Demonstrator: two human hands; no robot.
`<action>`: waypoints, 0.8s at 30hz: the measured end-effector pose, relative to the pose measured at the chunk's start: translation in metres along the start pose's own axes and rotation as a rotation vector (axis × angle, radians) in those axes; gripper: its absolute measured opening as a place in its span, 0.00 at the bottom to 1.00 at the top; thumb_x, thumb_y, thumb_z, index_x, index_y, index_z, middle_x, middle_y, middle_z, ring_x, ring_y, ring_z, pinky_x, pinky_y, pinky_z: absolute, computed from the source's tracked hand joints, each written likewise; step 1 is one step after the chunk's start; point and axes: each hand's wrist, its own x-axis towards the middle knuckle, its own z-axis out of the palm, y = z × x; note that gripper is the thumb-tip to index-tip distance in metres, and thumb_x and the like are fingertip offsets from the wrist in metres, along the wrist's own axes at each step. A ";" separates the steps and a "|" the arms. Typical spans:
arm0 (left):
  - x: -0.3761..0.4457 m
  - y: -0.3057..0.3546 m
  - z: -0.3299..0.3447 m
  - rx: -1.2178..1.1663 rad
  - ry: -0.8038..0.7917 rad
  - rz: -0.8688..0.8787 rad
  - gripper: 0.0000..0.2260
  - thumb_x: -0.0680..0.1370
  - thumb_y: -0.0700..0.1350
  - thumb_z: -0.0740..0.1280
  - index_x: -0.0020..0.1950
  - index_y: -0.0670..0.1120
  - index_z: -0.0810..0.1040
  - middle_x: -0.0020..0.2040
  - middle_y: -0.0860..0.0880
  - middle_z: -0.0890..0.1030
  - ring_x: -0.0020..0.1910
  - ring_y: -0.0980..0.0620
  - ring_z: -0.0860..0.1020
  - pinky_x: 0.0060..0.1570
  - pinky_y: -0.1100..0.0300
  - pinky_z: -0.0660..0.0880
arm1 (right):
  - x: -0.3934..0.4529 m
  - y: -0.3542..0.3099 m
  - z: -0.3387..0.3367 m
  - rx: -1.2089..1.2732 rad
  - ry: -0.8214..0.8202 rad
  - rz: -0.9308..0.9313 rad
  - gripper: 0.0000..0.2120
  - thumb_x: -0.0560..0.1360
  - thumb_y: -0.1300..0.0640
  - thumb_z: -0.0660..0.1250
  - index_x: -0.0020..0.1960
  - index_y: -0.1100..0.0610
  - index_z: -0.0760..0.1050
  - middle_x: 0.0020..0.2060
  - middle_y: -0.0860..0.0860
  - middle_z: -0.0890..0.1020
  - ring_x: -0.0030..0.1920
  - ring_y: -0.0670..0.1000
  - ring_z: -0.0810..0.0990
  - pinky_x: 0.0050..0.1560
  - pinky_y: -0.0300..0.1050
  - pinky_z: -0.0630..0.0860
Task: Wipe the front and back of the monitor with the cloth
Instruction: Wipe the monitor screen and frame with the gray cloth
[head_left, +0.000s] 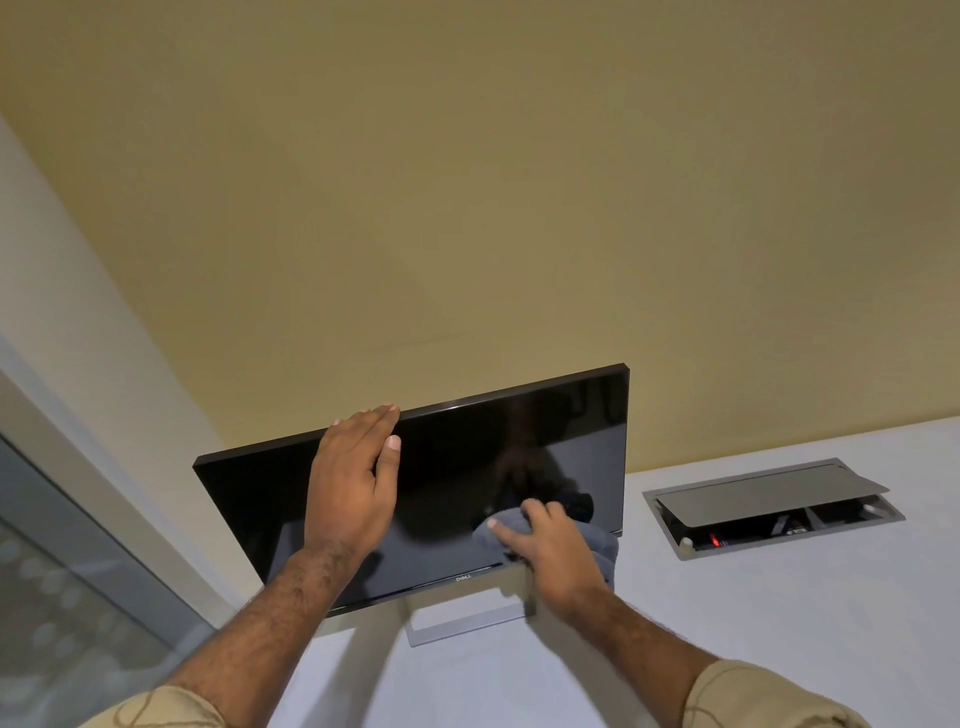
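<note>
A black monitor (457, 467) with a dark screen stands on a grey stand (467, 618) on the white desk. My left hand (353, 483) lies flat over the screen's upper left part, its fingers reaching the top edge and its thumb on the glass. My right hand (556, 551) presses a grey cloth (602, 545) against the lower right part of the screen. The fingers curl over the cloth, and part of it hangs out to the right of the hand. The monitor's back is hidden.
The white desk (779, 623) runs to a yellow wall (467, 208) behind the monitor. A grey cable box (769, 506) with its lid half raised is sunk into the desk to the right. A glass partition (62, 571) stands at the left.
</note>
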 end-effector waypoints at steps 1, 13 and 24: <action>0.001 0.000 0.000 0.000 0.002 0.002 0.20 0.83 0.51 0.55 0.70 0.48 0.77 0.68 0.51 0.78 0.70 0.54 0.71 0.76 0.52 0.59 | 0.000 0.000 -0.006 0.151 0.121 0.105 0.20 0.78 0.57 0.66 0.68 0.45 0.71 0.61 0.53 0.72 0.58 0.52 0.73 0.58 0.48 0.74; 0.002 0.003 0.000 0.016 -0.002 0.005 0.19 0.83 0.50 0.55 0.69 0.46 0.77 0.67 0.49 0.79 0.69 0.51 0.72 0.76 0.50 0.60 | 0.010 -0.024 0.001 -0.002 0.111 0.014 0.33 0.74 0.65 0.67 0.74 0.42 0.65 0.65 0.56 0.68 0.60 0.58 0.69 0.59 0.51 0.71; -0.001 0.007 -0.002 0.018 -0.005 0.001 0.19 0.83 0.49 0.56 0.70 0.45 0.77 0.68 0.49 0.78 0.70 0.51 0.72 0.76 0.49 0.60 | -0.023 -0.018 0.042 -0.114 -0.300 0.061 0.22 0.76 0.58 0.66 0.66 0.45 0.65 0.61 0.56 0.70 0.56 0.57 0.68 0.54 0.51 0.71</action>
